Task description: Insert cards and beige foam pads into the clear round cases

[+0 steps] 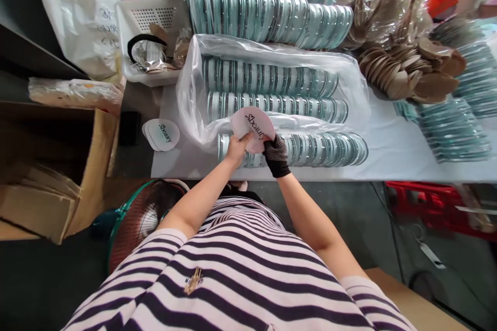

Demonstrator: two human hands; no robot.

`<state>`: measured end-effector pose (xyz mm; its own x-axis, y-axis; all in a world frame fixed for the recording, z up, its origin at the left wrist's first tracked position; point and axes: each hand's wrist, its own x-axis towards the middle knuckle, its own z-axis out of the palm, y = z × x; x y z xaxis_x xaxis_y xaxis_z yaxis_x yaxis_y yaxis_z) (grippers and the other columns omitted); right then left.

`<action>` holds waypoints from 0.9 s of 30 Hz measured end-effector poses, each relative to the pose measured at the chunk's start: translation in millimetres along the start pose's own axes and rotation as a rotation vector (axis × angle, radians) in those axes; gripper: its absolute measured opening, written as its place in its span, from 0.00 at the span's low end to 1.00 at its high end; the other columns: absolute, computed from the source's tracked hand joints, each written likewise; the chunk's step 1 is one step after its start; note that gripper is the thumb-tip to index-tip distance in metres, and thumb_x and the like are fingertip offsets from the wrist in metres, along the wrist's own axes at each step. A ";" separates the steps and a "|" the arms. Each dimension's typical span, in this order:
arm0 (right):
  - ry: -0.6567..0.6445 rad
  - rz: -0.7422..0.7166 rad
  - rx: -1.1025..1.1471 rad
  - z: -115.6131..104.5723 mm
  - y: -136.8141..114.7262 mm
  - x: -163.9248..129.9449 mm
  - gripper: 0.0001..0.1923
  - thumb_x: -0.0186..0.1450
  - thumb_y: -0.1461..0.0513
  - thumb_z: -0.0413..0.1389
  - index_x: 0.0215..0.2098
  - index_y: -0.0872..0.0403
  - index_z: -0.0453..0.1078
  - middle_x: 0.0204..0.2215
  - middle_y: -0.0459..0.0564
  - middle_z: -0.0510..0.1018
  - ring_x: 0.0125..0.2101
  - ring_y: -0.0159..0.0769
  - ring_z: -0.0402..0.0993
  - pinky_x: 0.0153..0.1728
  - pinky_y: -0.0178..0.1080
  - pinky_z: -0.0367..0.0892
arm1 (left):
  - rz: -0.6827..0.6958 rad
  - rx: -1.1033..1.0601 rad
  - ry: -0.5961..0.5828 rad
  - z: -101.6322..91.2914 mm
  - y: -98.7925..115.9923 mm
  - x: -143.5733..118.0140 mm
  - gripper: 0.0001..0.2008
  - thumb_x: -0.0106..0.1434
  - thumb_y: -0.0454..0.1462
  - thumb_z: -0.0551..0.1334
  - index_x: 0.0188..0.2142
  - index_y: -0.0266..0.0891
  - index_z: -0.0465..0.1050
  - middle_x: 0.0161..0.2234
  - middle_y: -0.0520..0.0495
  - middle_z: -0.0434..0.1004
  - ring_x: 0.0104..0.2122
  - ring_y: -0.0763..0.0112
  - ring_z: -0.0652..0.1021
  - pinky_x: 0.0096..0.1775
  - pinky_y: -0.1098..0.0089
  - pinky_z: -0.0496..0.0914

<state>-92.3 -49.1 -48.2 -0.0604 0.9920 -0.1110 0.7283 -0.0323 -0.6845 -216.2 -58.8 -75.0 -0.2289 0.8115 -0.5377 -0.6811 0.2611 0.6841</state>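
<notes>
Both my hands hold a round pale-pink compact case [254,125] printed "beauty", tilted up over the table's near edge. My bare left hand [236,149] grips its lower left rim. My right hand [276,155], in a black dotted glove, grips its lower right rim. Just beneath and to the right lies a row of round teal-rimmed cases [330,149] on edge. A clear plastic bag [190,88] behind my hands contains two more rows of them.
A small stack of white "beauty" lids [163,134] lies left of my hands. A white basket [149,41] stands at back left, tan round pads [411,70] at right, more case rows [272,15] at back. Cardboard box [50,165] and fan [143,217] sit left.
</notes>
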 end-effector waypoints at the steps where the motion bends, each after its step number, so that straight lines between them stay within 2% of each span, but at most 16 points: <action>1: 0.032 0.002 0.044 -0.5 1.1 0.9 0.22 0.68 0.56 0.43 0.50 0.57 0.71 0.43 0.58 0.79 0.42 0.42 0.75 0.44 0.42 0.71 | -0.001 -0.026 -0.006 1.6 -0.2 -3.7 0.11 0.52 0.36 0.72 0.34 0.35 0.78 0.30 0.45 0.81 0.36 0.61 0.81 0.36 0.67 0.74; 5: 0.259 -0.010 0.077 -8.8 16.3 -14.6 0.21 0.66 0.51 0.47 0.43 0.58 0.74 0.37 0.60 0.80 0.38 0.43 0.76 0.40 0.42 0.71 | 0.032 -0.106 -0.022 3.7 0.8 -9.5 0.15 0.49 0.38 0.74 0.37 0.37 0.78 0.34 0.45 0.82 0.39 0.60 0.81 0.40 0.65 0.75; 8: 0.372 0.016 -0.018 -16.9 41.4 -48.2 0.24 0.66 0.50 0.46 0.43 0.60 0.74 0.34 0.62 0.80 0.35 0.44 0.77 0.35 0.41 0.71 | 0.105 -0.172 0.127 -9.0 11.1 1.2 0.19 0.50 0.39 0.74 0.42 0.39 0.76 0.38 0.47 0.83 0.44 0.61 0.80 0.46 0.63 0.75; 10: 0.286 -0.025 -0.153 -19.8 60.0 -77.2 0.25 0.66 0.50 0.46 0.45 0.60 0.74 0.33 0.62 0.81 0.33 0.45 0.78 0.33 0.41 0.71 | 0.176 -0.191 0.213 -23.2 22.4 13.2 0.19 0.51 0.38 0.73 0.43 0.39 0.75 0.40 0.46 0.82 0.48 0.60 0.79 0.49 0.62 0.74; 12: 0.109 -0.096 -0.285 -19.1 73.4 -106.1 0.25 0.66 0.51 0.46 0.48 0.59 0.74 0.32 0.60 0.81 0.30 0.44 0.78 0.32 0.40 0.71 | 0.236 -0.187 0.228 -36.8 32.8 25.4 0.18 0.52 0.36 0.73 0.43 0.38 0.75 0.43 0.44 0.82 0.51 0.60 0.77 0.53 0.61 0.72; 14: -0.071 -0.141 -0.368 -14.5 77.4 -128.6 0.25 0.67 0.53 0.45 0.53 0.58 0.73 0.33 0.58 0.82 0.30 0.43 0.79 0.31 0.38 0.71 | 0.250 -0.171 0.218 -45.9 38.4 35.4 0.16 0.53 0.34 0.72 0.42 0.37 0.75 0.43 0.43 0.82 0.52 0.61 0.77 0.55 0.61 0.70; 16: -0.215 -0.138 -0.414 -6.3 71.1 -139.5 0.25 0.68 0.54 0.44 0.57 0.55 0.69 0.35 0.57 0.83 0.31 0.41 0.79 0.32 0.37 0.71 | 0.232 -0.158 0.218 -49.9 38.6 41.8 0.15 0.54 0.33 0.71 0.42 0.36 0.75 0.44 0.43 0.82 0.51 0.61 0.77 0.56 0.60 0.69; 18: -0.323 -0.103 -0.436 5.0 57.4 -136.4 0.26 0.68 0.55 0.45 0.62 0.53 0.65 0.38 0.55 0.83 0.32 0.40 0.79 0.32 0.36 0.70 | 0.213 -0.151 0.221 -50.6 35.1 44.3 0.15 0.55 0.32 0.71 0.43 0.36 0.75 0.44 0.43 0.82 0.51 0.62 0.78 0.57 0.59 0.69; 20: -0.378 -0.057 -0.447 18.9 40.8 -121.1 0.27 0.69 0.55 0.46 0.65 0.51 0.61 0.40 0.54 0.82 0.34 0.40 0.79 0.33 0.35 0.69 | 0.199 -0.144 0.204 -50.4 30.7 43.9 0.15 0.56 0.32 0.70 0.43 0.36 0.75 0.43 0.44 0.82 0.51 0.63 0.78 0.57 0.58 0.69; 24: -0.393 -0.016 -0.497 46.4 14.5 -76.7 0.26 0.69 0.59 0.46 0.65 0.53 0.58 0.41 0.55 0.82 0.36 0.41 0.79 0.33 0.35 0.65 | 0.176 -0.118 0.118 -51.9 25.8 41.4 0.16 0.55 0.34 0.71 0.43 0.36 0.76 0.43 0.43 0.83 0.51 0.61 0.78 0.58 0.57 0.68; 27: -0.389 0.018 -0.532 54.3 8.4 -59.2 0.22 0.71 0.59 0.44 0.60 0.55 0.61 0.37 0.55 0.81 0.33 0.40 0.78 0.30 0.35 0.61 | 0.194 -0.124 0.094 -56.2 28.1 44.0 0.14 0.54 0.35 0.72 0.40 0.36 0.77 0.42 0.43 0.83 0.51 0.60 0.78 0.57 0.57 0.69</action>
<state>-119.7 -114.7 -86.4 -0.2146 0.8722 -0.4396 0.9636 0.1155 -0.2412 -284.5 -45.1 -107.0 -0.4236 0.7861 -0.4501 -0.6971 0.0345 0.7162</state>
